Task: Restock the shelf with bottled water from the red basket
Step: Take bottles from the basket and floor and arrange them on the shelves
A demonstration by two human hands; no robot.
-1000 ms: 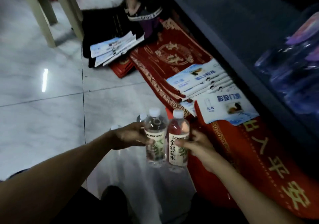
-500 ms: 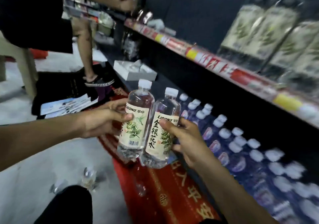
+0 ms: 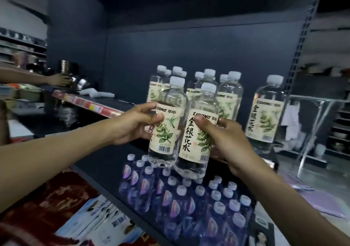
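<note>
My left hand (image 3: 136, 121) grips a clear water bottle (image 3: 166, 124) with a cream leaf label and a white cap. Right beside it, touching, is a second bottle of the same kind (image 3: 198, 135), held upright in my right hand (image 3: 225, 141). Both bottles hang in the air in front of the dark shelf (image 3: 113, 111), just before a cluster of several matching bottles (image 3: 229, 96) standing on it. One more matching bottle (image 3: 267, 113) stands alone to the right. The red basket is out of view.
Below, on the lower shelf, stand several small bottles with purple labels (image 3: 189, 198). Red mats (image 3: 47, 208) and blue-white packets (image 3: 106, 225) lie on the floor at lower left. Another person's hand (image 3: 58, 80) reaches onto the shelf at far left, near metal pots (image 3: 73, 75).
Both hands have lifted the two bottles from near the floor up to the level of the shelf. The view has swung up from the floor to the shelf.
</note>
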